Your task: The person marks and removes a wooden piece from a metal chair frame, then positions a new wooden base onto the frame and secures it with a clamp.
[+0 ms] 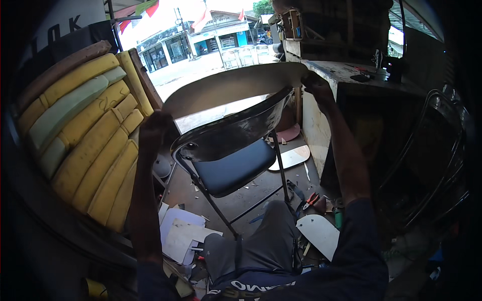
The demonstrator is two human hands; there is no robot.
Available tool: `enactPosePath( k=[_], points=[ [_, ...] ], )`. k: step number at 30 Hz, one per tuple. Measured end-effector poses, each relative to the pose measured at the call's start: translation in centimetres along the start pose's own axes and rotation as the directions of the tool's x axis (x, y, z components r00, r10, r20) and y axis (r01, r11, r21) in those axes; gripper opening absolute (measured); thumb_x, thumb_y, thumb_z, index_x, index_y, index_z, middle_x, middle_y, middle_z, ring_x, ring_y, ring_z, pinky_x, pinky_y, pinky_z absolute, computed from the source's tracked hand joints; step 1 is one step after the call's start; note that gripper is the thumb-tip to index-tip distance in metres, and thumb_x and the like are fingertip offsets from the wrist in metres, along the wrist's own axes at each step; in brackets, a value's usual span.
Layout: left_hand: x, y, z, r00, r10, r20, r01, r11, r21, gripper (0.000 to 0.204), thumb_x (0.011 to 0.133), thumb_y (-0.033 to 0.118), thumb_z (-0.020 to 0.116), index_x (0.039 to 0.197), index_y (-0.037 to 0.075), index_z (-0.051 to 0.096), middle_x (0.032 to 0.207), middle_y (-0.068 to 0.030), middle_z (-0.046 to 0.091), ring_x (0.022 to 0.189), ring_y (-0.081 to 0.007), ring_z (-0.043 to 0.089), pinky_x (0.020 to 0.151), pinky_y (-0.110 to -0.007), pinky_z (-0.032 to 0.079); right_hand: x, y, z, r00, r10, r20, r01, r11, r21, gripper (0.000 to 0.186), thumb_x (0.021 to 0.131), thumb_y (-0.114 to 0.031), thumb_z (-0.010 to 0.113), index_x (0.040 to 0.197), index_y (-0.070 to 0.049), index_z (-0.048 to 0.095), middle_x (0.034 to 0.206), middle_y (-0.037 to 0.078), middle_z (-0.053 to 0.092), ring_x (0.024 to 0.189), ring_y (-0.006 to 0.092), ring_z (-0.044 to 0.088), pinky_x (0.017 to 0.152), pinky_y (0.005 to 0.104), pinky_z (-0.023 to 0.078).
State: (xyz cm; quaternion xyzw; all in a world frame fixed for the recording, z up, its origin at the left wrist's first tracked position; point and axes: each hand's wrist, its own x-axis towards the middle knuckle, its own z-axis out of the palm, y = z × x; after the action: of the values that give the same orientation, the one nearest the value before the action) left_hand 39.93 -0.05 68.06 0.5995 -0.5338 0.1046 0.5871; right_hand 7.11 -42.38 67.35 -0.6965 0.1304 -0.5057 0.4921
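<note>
- My left hand (154,128) is closed on the left end of a curved tan panel (221,91); it is so dark there that I can't make out the single fingers
- My right hand (317,89) grips the panel's right end, its fingertips partly lost in shadow
- The panel is held up above the backrest of a black folding chair (233,130); whether the two touch I can't tell
- The chair stands just before my knees, its seat (233,170) partly covered by the backrest
- To my right, black chair frames (410,147) sink into gloom, and the space under the workbench (315,115) is too dark to read
- My right sleeve (361,236) cuts off some clutter at the lower right
- To my left, stacked yellow foam pads (95,170) crowd close to my forearm
- Pale boards (183,233) lie by my left knee, a round-ended white board (319,232) by my right, with orange-handled pliers (312,199) near it
- Small offcuts litter the floor (218,213) around the chair
</note>
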Motion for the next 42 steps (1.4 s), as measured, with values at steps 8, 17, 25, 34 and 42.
enactPosePath(
  k=[8, 17, 25, 34, 42],
  points=[
    [-5.5, 0.2, -2.4, 0.870, -0.409, 0.276, 0.407, 0.911, 0.067, 0.048, 0.103, 0.047, 0.051, 0.118, 0.004, 0.066, 0.099, -0.0012, 0.067, 0.096, -0.0098, 0.059, 0.089, -0.028, 0.047, -0.7, 2.4, 3.6, 0.984, 0.150, 0.096, -0.164, 0.974, 0.159, 0.037, 0.100, -0.024, 0.055, 0.134, -0.011, 0.060, 0.122, 0.003, 0.066, 0.113, 0.0141, 0.060, 0.095, 0.0386, 0.048],
    [-7.4, -1.8, -1.6, 0.882, -0.394, 0.258, 0.424, 0.903, -0.071, 0.055, 0.104, 0.052, 0.047, 0.110, 0.003, 0.070, 0.083, 0.0027, 0.062, 0.077, -0.0066, 0.054, 0.070, -0.025, 0.044, -0.6, 1.7, 3.7, 0.992, 0.084, 0.096, -0.084, 0.996, -0.008, 0.048, 0.100, -0.033, 0.050, 0.141, -0.008, 0.055, 0.129, 0.006, 0.064, 0.120, 0.0175, 0.058, 0.100, 0.0395, 0.045],
    [-6.2, -2.7, -3.2, 0.863, -0.304, 0.405, 0.379, 0.918, -0.118, 0.053, 0.105, 0.048, 0.048, 0.124, 0.003, 0.068, 0.073, 0.0090, 0.054, 0.065, -0.0019, 0.040, 0.058, -0.023, 0.034, -4.6, -14.1, 10.1, 0.584, -0.268, 0.766, 0.748, 0.545, -0.379, 0.100, 0.070, -0.051, 0.086, 0.152, -0.015, 0.040, 0.138, 0.019, 0.057, 0.125, 0.0358, 0.057, 0.107, 0.0450, 0.045],
    [-5.5, -1.3, -2.4, 0.834, -0.308, 0.458, 0.416, 0.896, -0.154, 0.057, 0.105, 0.047, 0.047, 0.135, 0.001, 0.060, 0.086, 0.0065, 0.051, 0.078, -0.0056, 0.042, 0.069, -0.023, 0.033, -2.9, -13.6, 12.3, 0.449, 0.080, 0.890, 0.705, 0.580, -0.408, 0.045, 0.065, -0.017, 0.085, 0.106, -0.009, 0.070, 0.094, 0.007, 0.066, 0.086, 0.0260, 0.067, 0.078, 0.0391, 0.052],
    [-2.9, 4.6, -1.5, 0.753, -0.156, 0.640, 0.170, 0.985, 0.040, 0.065, 0.097, 0.057, 0.054, 0.131, 0.001, 0.060, 0.092, 0.0004, 0.057, 0.095, -0.0128, 0.051, 0.085, -0.031, 0.041, -3.6, -14.2, 12.5, 0.491, 0.209, 0.846, 0.655, 0.552, -0.516, 0.032, 0.073, -0.024, 0.080, 0.099, -0.009, 0.069, 0.080, 0.008, 0.067, 0.075, 0.0238, 0.067, 0.068, 0.0381, 0.051]
  ],
)
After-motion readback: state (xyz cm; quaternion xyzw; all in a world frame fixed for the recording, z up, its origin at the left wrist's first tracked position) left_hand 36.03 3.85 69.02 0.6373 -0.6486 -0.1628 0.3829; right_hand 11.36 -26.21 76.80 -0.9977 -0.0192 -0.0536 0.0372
